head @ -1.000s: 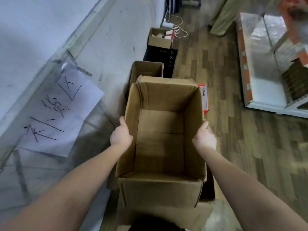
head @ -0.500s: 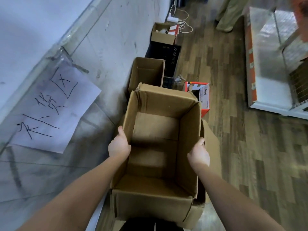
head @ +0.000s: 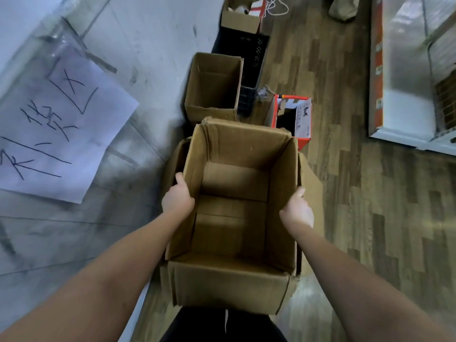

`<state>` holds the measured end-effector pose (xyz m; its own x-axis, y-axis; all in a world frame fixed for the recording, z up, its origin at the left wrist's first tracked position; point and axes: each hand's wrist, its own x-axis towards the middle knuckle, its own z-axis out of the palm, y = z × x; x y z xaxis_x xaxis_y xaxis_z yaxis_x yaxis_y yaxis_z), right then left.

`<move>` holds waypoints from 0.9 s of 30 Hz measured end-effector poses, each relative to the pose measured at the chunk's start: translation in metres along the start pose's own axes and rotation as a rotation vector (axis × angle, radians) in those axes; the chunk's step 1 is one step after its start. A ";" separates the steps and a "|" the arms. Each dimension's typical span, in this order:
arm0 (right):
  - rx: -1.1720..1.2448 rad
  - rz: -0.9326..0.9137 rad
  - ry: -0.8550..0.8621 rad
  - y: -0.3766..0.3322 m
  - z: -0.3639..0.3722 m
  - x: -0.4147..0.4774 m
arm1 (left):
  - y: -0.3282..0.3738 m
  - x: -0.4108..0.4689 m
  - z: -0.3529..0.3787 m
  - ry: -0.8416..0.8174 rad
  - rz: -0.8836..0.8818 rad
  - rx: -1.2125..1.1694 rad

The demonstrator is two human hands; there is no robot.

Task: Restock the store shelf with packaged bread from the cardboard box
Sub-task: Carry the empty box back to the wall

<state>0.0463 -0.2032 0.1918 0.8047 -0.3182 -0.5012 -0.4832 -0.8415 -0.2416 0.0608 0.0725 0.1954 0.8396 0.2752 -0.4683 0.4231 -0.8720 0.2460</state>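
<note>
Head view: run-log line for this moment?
left hand grips cardboard box left wall | right hand grips right wall | box empty | no bread visible

Item: cardboard box (head: 229, 287), plain brown corrugated board.
Top: open; one flap folded down outside the right wall.
Interior: bare bottom flaps and their seam visible.
Pose: upright, long axis running away from the person, tilted slightly.
Support: left hand (head: 176, 202) grips the left wall rim, right hand (head: 297, 211) the right wall rim; thumbs on the rims.
Location: close in front of the body, above the wood-pattern floor, near the wall.
Store shelf (head: 404, 112): white base, orange-red edge strip, upper right, well apart from the box.
</note>
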 end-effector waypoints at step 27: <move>-0.011 0.146 -0.030 0.033 0.159 0.080 | -0.037 0.072 0.153 0.030 -0.117 -0.002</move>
<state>0.0402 -0.1874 0.0117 0.7151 -0.4247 -0.5552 -0.5908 -0.7917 -0.1553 0.0531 0.0630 0.0227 0.7943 0.3874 -0.4680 0.5195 -0.8325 0.1925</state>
